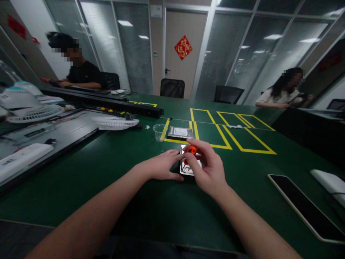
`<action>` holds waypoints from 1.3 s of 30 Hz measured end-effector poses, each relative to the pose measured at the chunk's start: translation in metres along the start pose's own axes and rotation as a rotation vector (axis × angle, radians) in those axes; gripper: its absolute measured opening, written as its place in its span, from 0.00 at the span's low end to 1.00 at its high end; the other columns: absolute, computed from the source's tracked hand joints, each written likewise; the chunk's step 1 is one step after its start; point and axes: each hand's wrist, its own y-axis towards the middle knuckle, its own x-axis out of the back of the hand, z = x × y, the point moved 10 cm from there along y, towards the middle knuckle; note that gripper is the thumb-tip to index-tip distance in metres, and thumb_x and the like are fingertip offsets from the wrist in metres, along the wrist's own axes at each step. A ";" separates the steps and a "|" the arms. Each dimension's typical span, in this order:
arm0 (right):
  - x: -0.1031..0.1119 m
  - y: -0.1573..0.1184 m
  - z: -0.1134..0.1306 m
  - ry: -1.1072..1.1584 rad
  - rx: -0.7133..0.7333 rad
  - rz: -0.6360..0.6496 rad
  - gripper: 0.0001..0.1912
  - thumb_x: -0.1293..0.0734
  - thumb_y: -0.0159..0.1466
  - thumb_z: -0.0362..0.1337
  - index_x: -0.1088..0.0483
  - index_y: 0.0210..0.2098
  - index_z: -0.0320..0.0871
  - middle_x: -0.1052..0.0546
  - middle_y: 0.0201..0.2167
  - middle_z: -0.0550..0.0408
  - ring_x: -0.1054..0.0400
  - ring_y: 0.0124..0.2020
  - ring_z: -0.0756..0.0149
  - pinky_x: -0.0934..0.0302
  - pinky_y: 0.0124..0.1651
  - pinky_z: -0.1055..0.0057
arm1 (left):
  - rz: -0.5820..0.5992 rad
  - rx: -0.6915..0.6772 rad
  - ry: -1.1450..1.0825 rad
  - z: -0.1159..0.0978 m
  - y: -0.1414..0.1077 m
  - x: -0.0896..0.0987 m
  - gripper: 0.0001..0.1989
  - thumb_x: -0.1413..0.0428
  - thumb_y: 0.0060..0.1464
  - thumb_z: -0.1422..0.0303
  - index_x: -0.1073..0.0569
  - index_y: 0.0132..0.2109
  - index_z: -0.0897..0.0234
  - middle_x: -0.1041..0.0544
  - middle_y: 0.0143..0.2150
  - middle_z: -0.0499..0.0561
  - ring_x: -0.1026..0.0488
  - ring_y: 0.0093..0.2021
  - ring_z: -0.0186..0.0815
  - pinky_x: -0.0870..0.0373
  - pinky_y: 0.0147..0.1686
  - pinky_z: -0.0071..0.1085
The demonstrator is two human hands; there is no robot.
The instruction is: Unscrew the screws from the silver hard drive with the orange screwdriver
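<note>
An opened-looking silver hard drive [190, 170] lies on the green table in front of me, partly covered by my hands. My left hand [164, 165] braces it from the left side, thumb at the near edge and fingers toward the far edge. Above the drive, my right hand [208, 167] pinches the orange-and-black handle of a screwdriver [192, 149]. The thin shaft slants down to the drive's metal face; its exact contact point is too small to make out. Just beyond lies a second hard drive [180, 132], label up, beside a clear plastic cup [159, 133].
Yellow tape outlines [253, 151] mark the green table [151, 216]. Fan parts [115, 123] and a large panel [72, 131] occupy the left, below a long black bar [140, 109]. A phone-like slab [304, 205] lies right. Two people sit across, left and right.
</note>
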 end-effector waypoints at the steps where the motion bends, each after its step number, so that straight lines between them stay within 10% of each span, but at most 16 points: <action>1: 0.000 0.000 0.000 0.000 -0.003 0.002 0.18 0.31 0.74 0.35 0.27 0.63 0.53 0.20 0.53 0.49 0.21 0.45 0.60 0.22 0.44 0.63 | -0.003 -0.009 0.001 0.000 0.000 0.000 0.45 0.30 0.57 0.50 0.36 0.75 0.55 0.35 0.76 0.61 0.40 0.76 0.63 0.37 0.72 0.57; 39: 0.003 -0.001 0.004 0.047 -0.027 -0.005 0.13 0.33 0.76 0.35 0.28 0.59 0.49 0.20 0.47 0.50 0.21 0.42 0.62 0.20 0.46 0.62 | 0.003 -0.030 0.024 -0.001 0.001 -0.001 0.46 0.30 0.57 0.50 0.37 0.76 0.53 0.34 0.75 0.59 0.40 0.76 0.61 0.40 0.73 0.56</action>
